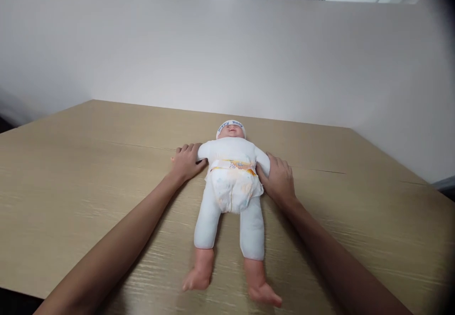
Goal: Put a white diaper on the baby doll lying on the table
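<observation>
Counter [71, 201]: pale wood-grain surface, wide, with a thin seam running across it behind the doll's shoulders. It carries only the doll and the two hands.

Partition [227, 54]: plain white wall standing along the counter's far edge. Above its top edge, dim shapes of a room, including something green and blue at upper right, too blurred to name.

Obstructions: nothing lies between either hand and the doll.

Doll [231, 182]: baby doll lying on its back near the middle of the counter, head toward the partition, feet toward the person. White soft body suit covers trunk, arms and upper legs. Lower legs and feet are bare, pinkish plastic, toes pointing outward. White cap [231, 125] with dark lettering on the band. Diaper [232, 189]: white, with an orange and yellow printed strip at the waistband, fastened around the hips.

Left hand [185, 162]: resting palm down on the counter, touching the doll's arm at the shoulder. Fingers spread and relaxed, gripping nothing.

Right hand [279, 180]: laid flat against the doll's other arm and side, just beside the diaper's waistband. Fingers extended and loose; whether the thumb tucks under the arm cannot be made out.

Both forearms reach in from the near edge, one on each side of the doll's legs.
</observation>
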Available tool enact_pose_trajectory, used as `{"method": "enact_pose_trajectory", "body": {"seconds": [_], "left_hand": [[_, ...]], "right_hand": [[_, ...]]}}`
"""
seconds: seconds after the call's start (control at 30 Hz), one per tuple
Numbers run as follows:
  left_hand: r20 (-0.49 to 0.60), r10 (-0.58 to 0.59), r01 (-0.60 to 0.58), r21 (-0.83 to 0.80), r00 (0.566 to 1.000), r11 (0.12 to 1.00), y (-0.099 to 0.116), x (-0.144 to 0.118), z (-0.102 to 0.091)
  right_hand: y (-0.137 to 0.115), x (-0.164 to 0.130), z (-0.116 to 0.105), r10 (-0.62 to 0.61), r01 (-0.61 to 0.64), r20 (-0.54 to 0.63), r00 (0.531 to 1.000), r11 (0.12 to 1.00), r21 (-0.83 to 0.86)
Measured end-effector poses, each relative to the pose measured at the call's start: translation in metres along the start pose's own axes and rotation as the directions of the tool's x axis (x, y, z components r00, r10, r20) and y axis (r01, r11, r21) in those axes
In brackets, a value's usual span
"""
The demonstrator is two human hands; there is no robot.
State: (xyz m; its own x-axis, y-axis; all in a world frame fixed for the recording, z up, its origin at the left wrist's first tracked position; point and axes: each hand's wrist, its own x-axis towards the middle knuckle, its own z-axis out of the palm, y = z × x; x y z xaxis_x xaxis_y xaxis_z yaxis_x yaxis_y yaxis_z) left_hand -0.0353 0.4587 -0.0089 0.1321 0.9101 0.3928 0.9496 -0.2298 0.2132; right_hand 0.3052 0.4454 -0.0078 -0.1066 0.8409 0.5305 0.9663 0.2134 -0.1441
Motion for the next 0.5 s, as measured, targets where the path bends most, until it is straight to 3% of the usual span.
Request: {"method": "enact_pose_trajectory", "body": {"seconds": [0.1,0.3,0.4,0.5], "left_hand": [[0.082,-0.025,0.030,-0.057,0.996,0.998,0.001,0.003,-0.013],[0.252,-0.313,0.371,-0.231,0.916,0.899,0.031,-0.014,-0.044],[0.250,-0.334,0.394,-0.251,0.909,0.884,0.053,-0.051,-0.072],[0.185,-0.286,0.332,-0.310,0.940,0.891,0.079,-0.116,-0.109]], "right_hand": [[-0.005,0.002,-0.003,0.025,-0.028,0.030,0.999,0.995,0.099],[-0.030,-0.005,-0.029,0.160,-0.200,0.158,0.974,0.937,0.286],[-0.029,-0.023,-0.055,0.166,-0.221,0.164,0.972,0.882,0.417],[-0.016,-0.054,-0.091,0.084,-0.189,0.214,0.973,0.818,0.543]]}}
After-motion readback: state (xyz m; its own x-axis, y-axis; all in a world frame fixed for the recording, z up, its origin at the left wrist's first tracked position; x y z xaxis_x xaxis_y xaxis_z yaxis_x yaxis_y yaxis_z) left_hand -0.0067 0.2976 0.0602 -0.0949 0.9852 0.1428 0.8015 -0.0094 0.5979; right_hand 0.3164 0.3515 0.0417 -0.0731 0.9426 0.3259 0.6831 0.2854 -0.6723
